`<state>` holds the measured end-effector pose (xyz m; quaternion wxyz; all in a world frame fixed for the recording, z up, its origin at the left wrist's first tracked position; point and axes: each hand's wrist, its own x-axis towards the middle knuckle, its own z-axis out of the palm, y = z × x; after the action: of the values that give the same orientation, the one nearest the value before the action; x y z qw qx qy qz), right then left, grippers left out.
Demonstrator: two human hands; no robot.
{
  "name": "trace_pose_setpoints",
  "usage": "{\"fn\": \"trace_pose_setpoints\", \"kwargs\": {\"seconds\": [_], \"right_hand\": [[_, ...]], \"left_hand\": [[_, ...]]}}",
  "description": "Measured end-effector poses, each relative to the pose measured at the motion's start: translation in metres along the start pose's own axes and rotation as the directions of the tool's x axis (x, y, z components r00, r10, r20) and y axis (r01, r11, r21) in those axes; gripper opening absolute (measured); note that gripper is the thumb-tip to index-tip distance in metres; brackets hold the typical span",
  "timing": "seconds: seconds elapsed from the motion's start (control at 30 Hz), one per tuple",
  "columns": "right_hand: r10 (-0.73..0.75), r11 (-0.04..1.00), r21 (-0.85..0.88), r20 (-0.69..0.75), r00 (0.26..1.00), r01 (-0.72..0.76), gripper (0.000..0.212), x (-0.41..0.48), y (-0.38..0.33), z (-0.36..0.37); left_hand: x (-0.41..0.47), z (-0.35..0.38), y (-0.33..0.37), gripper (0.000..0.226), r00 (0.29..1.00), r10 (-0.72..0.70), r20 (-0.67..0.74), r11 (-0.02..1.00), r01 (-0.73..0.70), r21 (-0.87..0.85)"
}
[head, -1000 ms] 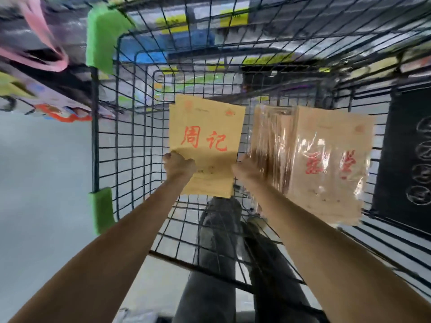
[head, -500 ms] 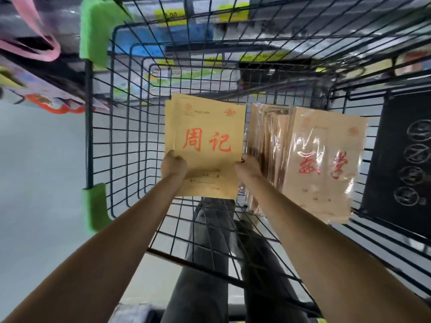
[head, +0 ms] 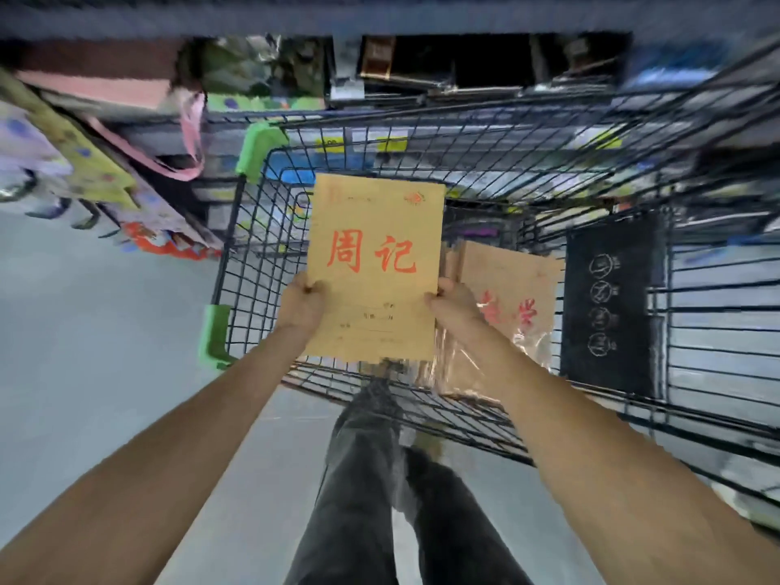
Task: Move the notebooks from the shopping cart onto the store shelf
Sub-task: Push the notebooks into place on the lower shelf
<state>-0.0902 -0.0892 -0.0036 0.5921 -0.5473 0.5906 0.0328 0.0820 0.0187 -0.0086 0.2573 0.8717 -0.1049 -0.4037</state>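
A tan notebook (head: 375, 230) with red characters is held upright above the black wire shopping cart (head: 527, 432). My left hand (head: 301, 308) grips its left edge and my right hand (head: 453, 304) grips its right edge. A plastic-wrapped pack of similar tan notebooks (head: 506, 314) leans inside the cart, just right of the held one and partly behind my right hand. The store shelf (head: 443, 73) runs across the top of the view beyond the cart, crowded with blurred goods.
Green foam pads (head: 257, 149) cover the cart's left corners. A black panel with white symbols (head: 612, 301) hangs on the cart's right side. Colourful bags with pink straps (head: 105, 179) hang at the left. Grey floor lies below, with my dark-trousered legs (head: 371, 479) under the cart.
Both hands have lifted the notebook higher, out of the cart basket. The view has tilted up, so the shelf shows at the top. The wrapped pack has stayed in the cart.
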Motion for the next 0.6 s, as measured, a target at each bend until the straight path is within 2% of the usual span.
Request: {"fn": "trace_pose_setpoints", "kwargs": {"seconds": [0.1, 0.2, 0.27, 0.33, 0.47, 0.6], "right_hand": [[-0.063, 0.997, 0.047, -0.007, 0.998, 0.064, 0.031, -0.030, -0.022, -0.032], [-0.105, 0.987, 0.119, -0.066, 0.992, 0.113, 0.032, -0.059, -0.043, -0.058], [-0.162, 0.983, 0.065, -0.123, 0.979, 0.171, 0.034, -0.076, -0.060, -0.074], [-0.202, 0.977, 0.033, -0.179, 0.963, 0.211, 0.034, -0.097, -0.081, -0.090], [-0.325, 0.940, 0.014, -0.260, 0.909, 0.340, 0.034, -0.145, -0.122, -0.126], [-0.424, 0.888, 0.034, -0.321, 0.846, 0.458, 0.033, -0.177, -0.155, -0.154]], "left_hand": [[-0.037, -0.012, 0.034, 0.036, 0.996, 0.084, -0.039, 0.996, -0.086, -0.035], [-0.074, -0.022, 0.071, 0.029, 0.987, 0.148, -0.057, 0.961, -0.157, -0.226], [-0.095, -0.030, 0.091, 0.042, 0.985, 0.165, -0.058, 0.939, -0.175, -0.296], [-0.113, -0.039, 0.109, 0.043, 0.981, 0.188, -0.048, 0.936, -0.193, -0.295], [-0.158, -0.057, 0.151, 0.032, 0.943, 0.320, -0.086, 0.923, -0.331, -0.195], [-0.195, -0.076, 0.186, 0.030, 0.894, 0.431, -0.125, 0.845, -0.448, -0.291]]}}
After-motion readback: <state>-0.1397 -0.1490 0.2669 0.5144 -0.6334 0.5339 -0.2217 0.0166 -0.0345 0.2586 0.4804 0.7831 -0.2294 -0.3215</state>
